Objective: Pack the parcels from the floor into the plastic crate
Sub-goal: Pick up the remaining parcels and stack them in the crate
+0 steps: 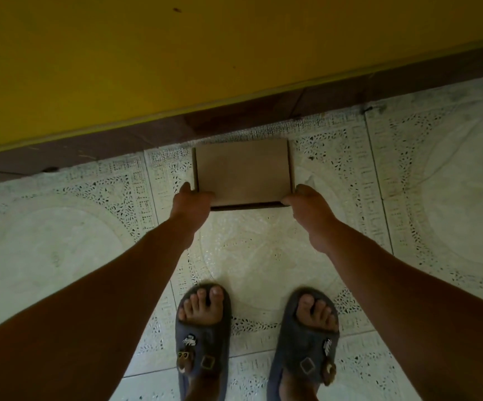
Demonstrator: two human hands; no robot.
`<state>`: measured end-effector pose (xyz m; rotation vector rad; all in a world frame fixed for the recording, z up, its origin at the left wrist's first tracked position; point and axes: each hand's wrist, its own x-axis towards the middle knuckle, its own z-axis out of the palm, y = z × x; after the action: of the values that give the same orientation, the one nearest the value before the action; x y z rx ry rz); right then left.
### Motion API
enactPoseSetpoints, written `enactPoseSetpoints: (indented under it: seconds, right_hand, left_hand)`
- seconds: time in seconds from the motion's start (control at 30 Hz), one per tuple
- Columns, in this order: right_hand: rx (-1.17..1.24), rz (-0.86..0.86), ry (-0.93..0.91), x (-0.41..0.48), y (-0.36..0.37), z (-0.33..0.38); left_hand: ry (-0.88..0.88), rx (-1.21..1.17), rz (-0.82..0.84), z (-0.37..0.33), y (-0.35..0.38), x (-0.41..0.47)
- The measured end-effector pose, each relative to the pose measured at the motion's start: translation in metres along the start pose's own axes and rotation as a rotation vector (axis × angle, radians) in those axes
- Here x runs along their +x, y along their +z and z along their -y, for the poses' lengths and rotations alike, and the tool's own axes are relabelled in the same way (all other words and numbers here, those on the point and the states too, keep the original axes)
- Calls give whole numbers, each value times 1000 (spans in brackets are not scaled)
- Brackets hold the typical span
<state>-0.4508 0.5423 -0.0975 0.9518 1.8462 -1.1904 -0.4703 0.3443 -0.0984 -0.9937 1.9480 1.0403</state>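
A flat brown box (243,172) was right in front of the person, low by the floor (61,241). It was close to the dark strip (90,146) at the bottom of the yellow wall (176,53). The left hand (191,201) held the near left corner of the box, with the thumb on top. The right hand (304,202) held the near right corner, curled round the edge. The box sat between the two hands and a little past them. Most fingers of both hands were hidden by the box or by the hands. A thin dark line ran under the near edge, but it was hard to tell if the box touched the floor. Two feet in blue-grey slippers (202,342) stood nearer, and their heels were cut off at the bottom.
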Motion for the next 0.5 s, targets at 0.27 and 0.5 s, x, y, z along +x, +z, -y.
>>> enactPoseSetpoints:
  seconds: [0.27,0.5]
  right_hand:
    - [64,-22,96,-99,-17,-8]
    - [358,-63,173,-221,-45,23]
  left_hand:
    - [-53,-54,103,9,-39,-92]
    - [-67,-307,119,0,-99,-189]
